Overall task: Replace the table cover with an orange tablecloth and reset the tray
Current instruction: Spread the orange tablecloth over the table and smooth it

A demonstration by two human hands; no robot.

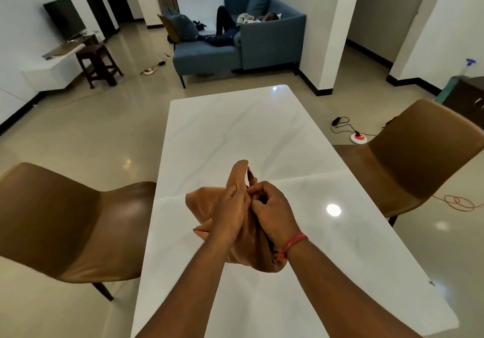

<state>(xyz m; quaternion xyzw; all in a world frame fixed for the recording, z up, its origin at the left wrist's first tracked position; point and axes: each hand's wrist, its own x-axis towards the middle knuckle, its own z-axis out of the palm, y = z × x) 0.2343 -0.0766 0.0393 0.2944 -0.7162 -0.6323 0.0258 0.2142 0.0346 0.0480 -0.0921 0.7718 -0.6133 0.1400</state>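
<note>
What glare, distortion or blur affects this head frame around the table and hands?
Head view: bright ceiling-light glare spots sit on the glossy white table; wide-angle distortion bows the chairs and walls at the edges; the left hand, right hand and orange tablecloth are reasonably sharp, evenly lit.

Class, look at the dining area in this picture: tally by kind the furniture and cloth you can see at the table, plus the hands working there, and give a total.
Table: 1
Brown chairs: 2, left chair and right chair
Orange tablecloth, bunched: 1
Hands: 2, left hand and right hand, both gripping the cloth
Total: 6
</note>
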